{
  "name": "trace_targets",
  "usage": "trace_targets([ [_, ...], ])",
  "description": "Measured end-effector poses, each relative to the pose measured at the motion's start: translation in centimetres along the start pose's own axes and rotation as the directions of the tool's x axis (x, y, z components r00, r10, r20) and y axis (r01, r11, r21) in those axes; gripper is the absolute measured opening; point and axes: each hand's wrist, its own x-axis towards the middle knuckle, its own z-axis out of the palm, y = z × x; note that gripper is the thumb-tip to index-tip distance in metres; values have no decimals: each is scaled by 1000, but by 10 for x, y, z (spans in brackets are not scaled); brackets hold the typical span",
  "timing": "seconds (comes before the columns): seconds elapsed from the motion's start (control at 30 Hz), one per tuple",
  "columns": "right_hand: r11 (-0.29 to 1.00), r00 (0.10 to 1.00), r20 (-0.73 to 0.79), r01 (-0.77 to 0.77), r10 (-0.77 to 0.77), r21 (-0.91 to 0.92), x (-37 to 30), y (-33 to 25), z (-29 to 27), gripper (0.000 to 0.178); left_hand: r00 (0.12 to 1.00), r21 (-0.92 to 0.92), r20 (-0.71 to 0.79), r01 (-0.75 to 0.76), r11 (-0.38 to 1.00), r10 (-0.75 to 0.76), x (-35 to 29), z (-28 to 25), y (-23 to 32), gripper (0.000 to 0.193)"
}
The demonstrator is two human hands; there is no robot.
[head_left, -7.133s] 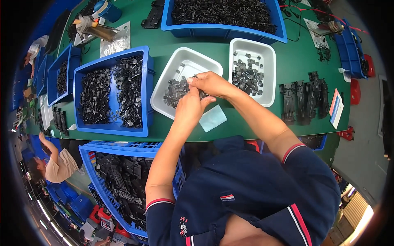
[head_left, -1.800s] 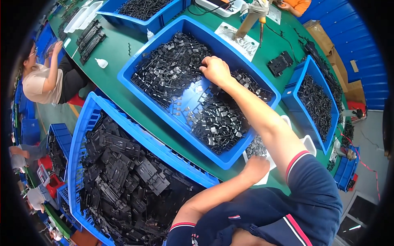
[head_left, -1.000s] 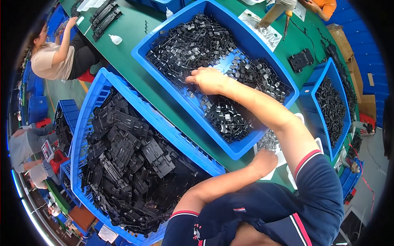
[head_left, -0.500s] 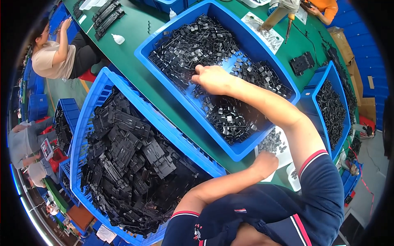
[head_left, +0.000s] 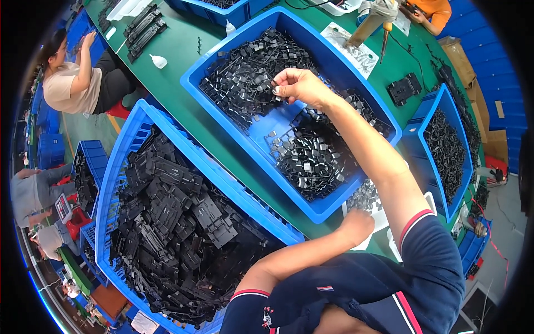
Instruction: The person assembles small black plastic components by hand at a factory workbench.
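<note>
My right hand [head_left: 303, 89] is above the large blue bin [head_left: 250, 146], its thumb and fingers pinched together at the edge of the pile. Whatever lies between the fingertips is too small to make out. Loose small black clip-like parts [head_left: 250, 72] fill the bin's far end, and more black parts [head_left: 311, 158] are heaped at the near end, many with shiny flat ends. Between the heaps, a patch of blue bin floor shows. My left hand [head_left: 359, 225] is curled closed beside small grey pieces [head_left: 362, 197] on a white surface; its fingers are hidden.
A blue crate [head_left: 194, 153] of black plastic housings [head_left: 167, 206] stands at the left. On the right is a smaller blue bin [head_left: 425, 146] of black parts. A screwdriver-like tool [head_left: 385, 40] hangs beyond the big bin. Co-workers sit at far left [head_left: 75, 83] and far right [head_left: 436, 16].
My right hand has lifted slightly and moved away from me, its fingers now pinched. The bare patch in the bin looks larger. My left hand has hardly moved.
</note>
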Motion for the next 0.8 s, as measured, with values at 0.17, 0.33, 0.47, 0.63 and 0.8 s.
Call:
trace_targets([
  [0.17, 1000, 984, -178, -5, 4, -1, 6, -2, -3, 13, 1000, 5, -4, -9, 1000, 9, 1, 5, 0, 10],
  [0.33, 997, 959, -285, -6, -17, -80, 23, -5, -13, 7, 1000, -10, -7, -21, 1000, 21, 1, 7, -1, 10],
  [0.47, 995, 887, -455, 98, -78, 20, 40, -27, -14, 12, 998, -70, -57, -27, 997, 23, 1, 8, -4, 11],
  [0.63, 712, 680, -450, 153, -579, -685, 59, -45, -10, 11, 994, -173, -111, -44, 984, 25, 1, 10, -5, 15],
  [0.8, 458, 714, -299, 34, -633, -888, 82, -41, 14, 14, 985, -53, -173, -12, 999, 2, 2, 25, -1, 18],
])
